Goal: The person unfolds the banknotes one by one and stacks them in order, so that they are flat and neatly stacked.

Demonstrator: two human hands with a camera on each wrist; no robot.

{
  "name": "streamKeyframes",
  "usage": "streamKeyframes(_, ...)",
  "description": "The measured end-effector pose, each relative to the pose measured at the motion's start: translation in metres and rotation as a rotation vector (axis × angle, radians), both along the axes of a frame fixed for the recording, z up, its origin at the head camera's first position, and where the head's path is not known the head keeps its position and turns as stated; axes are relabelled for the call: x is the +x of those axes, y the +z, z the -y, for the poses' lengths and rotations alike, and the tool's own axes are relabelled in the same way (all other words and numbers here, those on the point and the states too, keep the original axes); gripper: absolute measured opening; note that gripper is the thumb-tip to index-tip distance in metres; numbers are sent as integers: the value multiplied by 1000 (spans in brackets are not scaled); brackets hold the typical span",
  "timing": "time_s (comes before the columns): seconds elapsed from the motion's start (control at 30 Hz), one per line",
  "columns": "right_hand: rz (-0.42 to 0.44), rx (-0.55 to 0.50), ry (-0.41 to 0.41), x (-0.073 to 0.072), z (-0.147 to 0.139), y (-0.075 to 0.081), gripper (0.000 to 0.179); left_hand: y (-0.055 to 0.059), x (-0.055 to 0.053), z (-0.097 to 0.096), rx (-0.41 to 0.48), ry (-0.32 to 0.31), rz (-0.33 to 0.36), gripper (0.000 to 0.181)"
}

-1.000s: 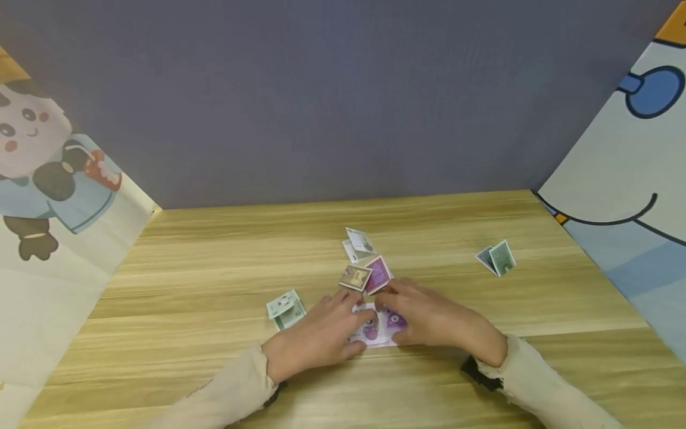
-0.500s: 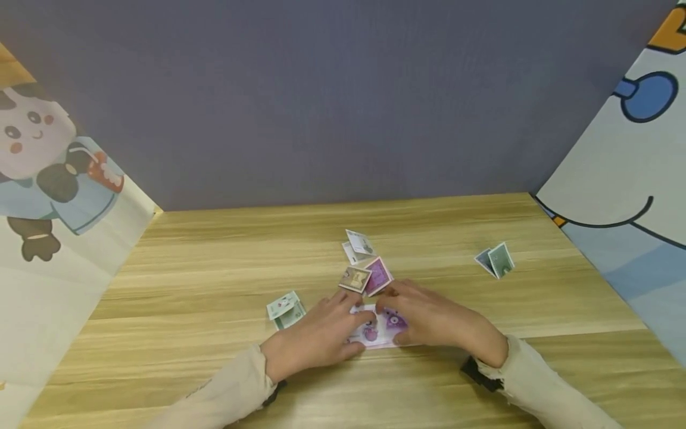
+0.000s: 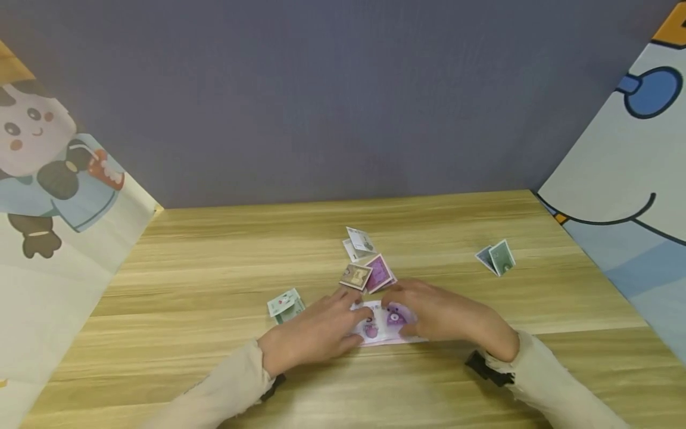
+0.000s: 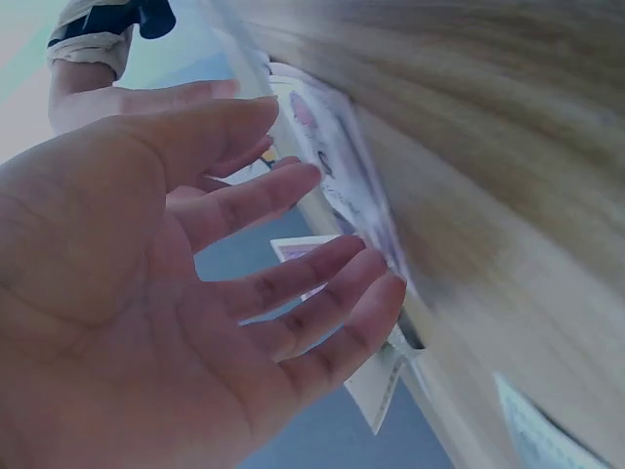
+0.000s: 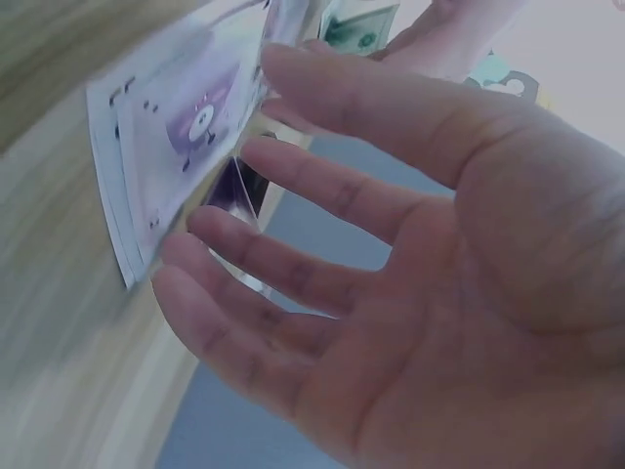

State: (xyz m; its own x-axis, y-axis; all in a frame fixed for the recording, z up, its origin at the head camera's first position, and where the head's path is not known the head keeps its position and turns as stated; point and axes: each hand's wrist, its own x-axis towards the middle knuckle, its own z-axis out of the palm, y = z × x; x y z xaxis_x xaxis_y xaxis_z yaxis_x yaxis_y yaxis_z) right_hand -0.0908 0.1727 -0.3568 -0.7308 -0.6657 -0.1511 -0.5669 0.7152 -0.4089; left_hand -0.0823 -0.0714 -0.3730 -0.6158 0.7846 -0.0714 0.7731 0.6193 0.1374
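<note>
Two or more purple-and-white banknotes (image 3: 382,331), printed with cartoon figures, lie flat and overlapping on the table, their edges slightly offset in the right wrist view. My left hand (image 3: 316,333) is over their left end, fingertips at the upper edge and thumb near the lower edge. Over the right end is my right hand (image 3: 447,313), its fingers relaxed and bent, with nothing gripped; whether its fingertips touch the paper I cannot tell. Just beyond the fingertips sit a folded brown note (image 3: 356,276) and a folded purple note (image 3: 379,273), overlapping each other.
A folded pale grey note (image 3: 361,242) stands half open farther back. One folded green note (image 3: 284,304) is left of my left hand, and another green note (image 3: 502,258) stands at the far right. A grey wall (image 3: 343,119) borders the wooden table (image 3: 203,250).
My right hand has shifted a little to the right, and its thumb sits farther from the left hand. More of the purple banknotes' printed face shows. The left hand has barely moved.
</note>
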Motion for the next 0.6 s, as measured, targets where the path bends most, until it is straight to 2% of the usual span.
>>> streamKeyframes(0.1,32,10,-42,0,-3,5,45,4,0,1,19,-9,10,41)
streamKeyframes(0.23,26,3,-73,-4,-6,11,40,10,-4,4,69,-30,2,32)
streamKeyframes(0.37,-25,-24,-59,-10,-8,14,27,15,-10,8,130,-30,16,29)
streamKeyframes(0.6,-121,-57,-60,-15,-9,8,13,20,-20,18,216,26,79,32)
